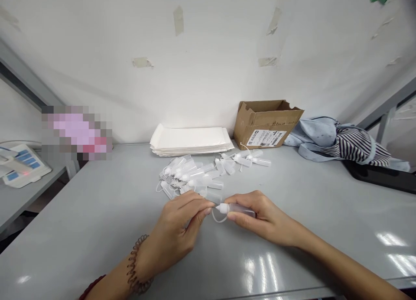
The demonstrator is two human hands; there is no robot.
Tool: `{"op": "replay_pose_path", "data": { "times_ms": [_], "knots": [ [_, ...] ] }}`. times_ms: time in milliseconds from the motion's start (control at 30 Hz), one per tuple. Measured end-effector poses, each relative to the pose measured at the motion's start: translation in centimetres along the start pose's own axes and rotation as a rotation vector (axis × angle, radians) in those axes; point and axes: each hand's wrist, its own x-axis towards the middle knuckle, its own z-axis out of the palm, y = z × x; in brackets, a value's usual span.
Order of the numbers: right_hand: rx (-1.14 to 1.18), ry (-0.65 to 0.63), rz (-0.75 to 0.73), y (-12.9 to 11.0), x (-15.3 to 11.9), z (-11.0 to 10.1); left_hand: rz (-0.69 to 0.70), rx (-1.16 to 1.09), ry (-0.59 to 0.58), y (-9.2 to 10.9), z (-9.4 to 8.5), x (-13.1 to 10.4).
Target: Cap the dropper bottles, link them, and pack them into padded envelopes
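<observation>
Along the back edge of a smooth, glossy grey table (113,230), a plain white wall (211,40) rises, marked with scraps of yellowed tape (178,20) that have torn ends. Light streaks shine near the front edge and toward the right front corner. Grey metal posts (32,83) slant up on both sides, and beyond the left edge a lower surface bears a white device (27,161) with blue panels.

Over the table's near half, around the middle, a small bottle (242,210) of cloudy, translucent plastic lies sideways, its white conical nozzle pointing left and a thin strap curving below. The right hand (261,217) pinches its cylindrical body between thumb and fingers. The left hand (183,224) has thumb and forefinger pressed together at the nozzle tip; what sits between them is too small to tell. A brown coiled band (131,269) circles that wrist.

Farther back lies a heap of similar bottles (191,174). By the back edge are a flat stack of white paper (191,139), an open brown cardboard box (269,126) with a printed label and, toward the right, rumpled pale-blue fabric (312,133) beside black-and-white striped cloth (354,146).
</observation>
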Motion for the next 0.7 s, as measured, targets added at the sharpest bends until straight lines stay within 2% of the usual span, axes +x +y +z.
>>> {"op": "replay_pose_path", "data": {
  "times_ms": [700],
  "knots": [
    [0.056,-0.053,0.068,0.49,0.15,0.39,0.003,-0.011,-0.044,0.01,0.41,-0.27]
  ]
}}
